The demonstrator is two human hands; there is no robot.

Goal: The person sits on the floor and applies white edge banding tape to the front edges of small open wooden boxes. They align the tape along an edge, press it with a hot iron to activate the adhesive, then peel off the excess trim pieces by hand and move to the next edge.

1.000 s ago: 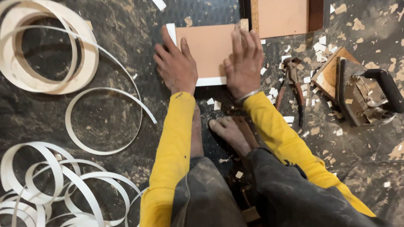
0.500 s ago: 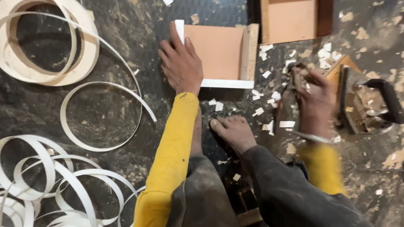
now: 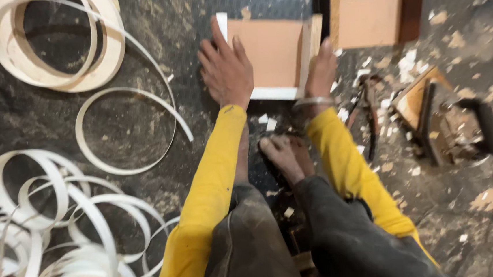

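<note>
Left hand [image 3: 225, 70] flat, fingers spread, pressing on left part of brown board [image 3: 272, 53]. Right hand [image 3: 320, 70] at board's right edge, gripping upright strip [image 3: 309, 53] at 3 o'clock side; grip blurred, fingers appear curled narrow. Board lies on dark floor [image 3: 192, 21] at 12 o'clock from bare foot [image 3: 279, 156]. Pliers [image 3: 369, 112] at 3 o'clock from right hand, near. Power tool [image 3: 460, 129] further at 3 o'clock. Coils of white edge banding [image 3: 49, 48] at 9 o'clock. Second wooden panel [image 3: 367, 8] at 1 o'clock.
</note>
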